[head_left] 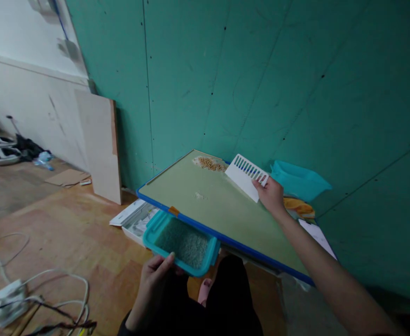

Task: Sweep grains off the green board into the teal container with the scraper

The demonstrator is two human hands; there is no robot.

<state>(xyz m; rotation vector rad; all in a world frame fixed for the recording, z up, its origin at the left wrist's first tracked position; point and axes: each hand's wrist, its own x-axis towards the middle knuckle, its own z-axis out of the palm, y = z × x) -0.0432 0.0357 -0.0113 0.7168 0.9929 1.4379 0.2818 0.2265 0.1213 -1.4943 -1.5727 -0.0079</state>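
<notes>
My left hand (156,272) is closed on the near rim of a teal plastic tub (151,235), thumb on top. The tub sits just below the table's front edge, with pale small grains (184,245) inside, perhaps rice. In my right hand (270,193) is a flat white slotted board (243,179), gripped at its right end and tilted over the table. Its lower edge is near or on the tabletop; I cannot tell which. A heap of tan beans or similar kernels (208,163) lies at the table's far side. Some whitish grains (200,196) are scattered nearer the middle.
The greenish table (184,186) has a blue edge and stands by a green wall (261,84). Behind my right hand are a teal basin (298,179), an orange cloth (299,206) and a white sheet (317,235). An open white box (135,224) is left; cables and a power strip (10,301) lie on the floor.
</notes>
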